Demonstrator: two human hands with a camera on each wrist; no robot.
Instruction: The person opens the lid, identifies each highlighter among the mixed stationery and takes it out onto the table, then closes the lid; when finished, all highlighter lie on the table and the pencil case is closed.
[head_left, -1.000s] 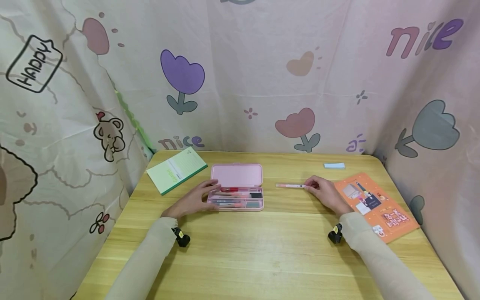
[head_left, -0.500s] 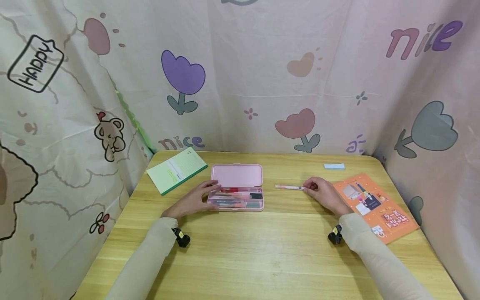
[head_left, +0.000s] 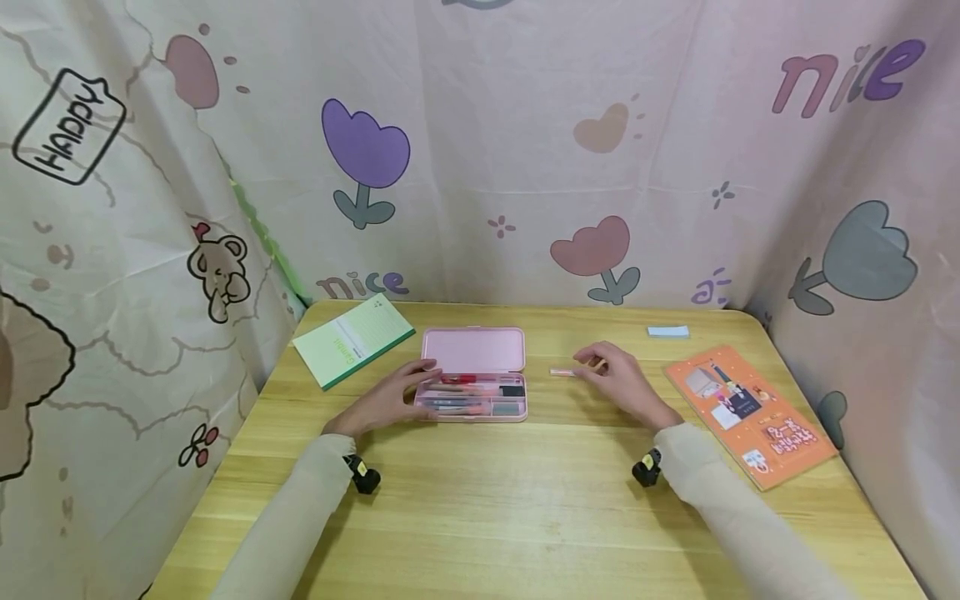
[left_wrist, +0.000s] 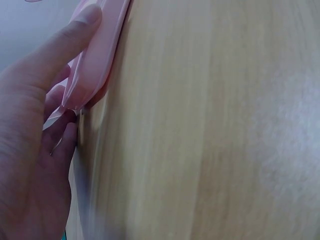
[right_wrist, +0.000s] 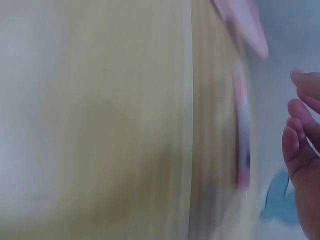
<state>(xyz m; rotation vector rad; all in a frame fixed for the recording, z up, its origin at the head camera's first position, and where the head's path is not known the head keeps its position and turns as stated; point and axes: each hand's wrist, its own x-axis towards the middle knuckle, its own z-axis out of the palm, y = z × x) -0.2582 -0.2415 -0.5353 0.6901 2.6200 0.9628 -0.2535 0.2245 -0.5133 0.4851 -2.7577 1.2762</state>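
A pink pencil case point(head_left: 474, 350) stands open on the table, its lid tipped back. Pens, among them a red pen point(head_left: 458, 380), and a grey-green block point(head_left: 506, 409) lie inside it. My left hand point(head_left: 384, 402) grips the case's left end; in the left wrist view its thumb point(left_wrist: 75, 37) presses the pink wall and the other fingers are partly hidden behind. To the right of the case lies a slim pink-and-white pen point(head_left: 562, 372). My right hand point(head_left: 621, 385) is over the pen's right part with fingers loosely bent; the right wrist view shows the pen point(right_wrist: 243, 130) apart from the fingertips.
A green notepad point(head_left: 354, 342) lies at the back left. An orange booklet point(head_left: 752, 417) lies right of my right hand, and a small pale blue-white block point(head_left: 668, 332) sits near the back edge. Printed curtains point(head_left: 487, 150) hang behind the table.
My right hand has let go of the pen's right end and moved left over it, away from the orange booklet. The pen stays in place. My left hand has not moved.
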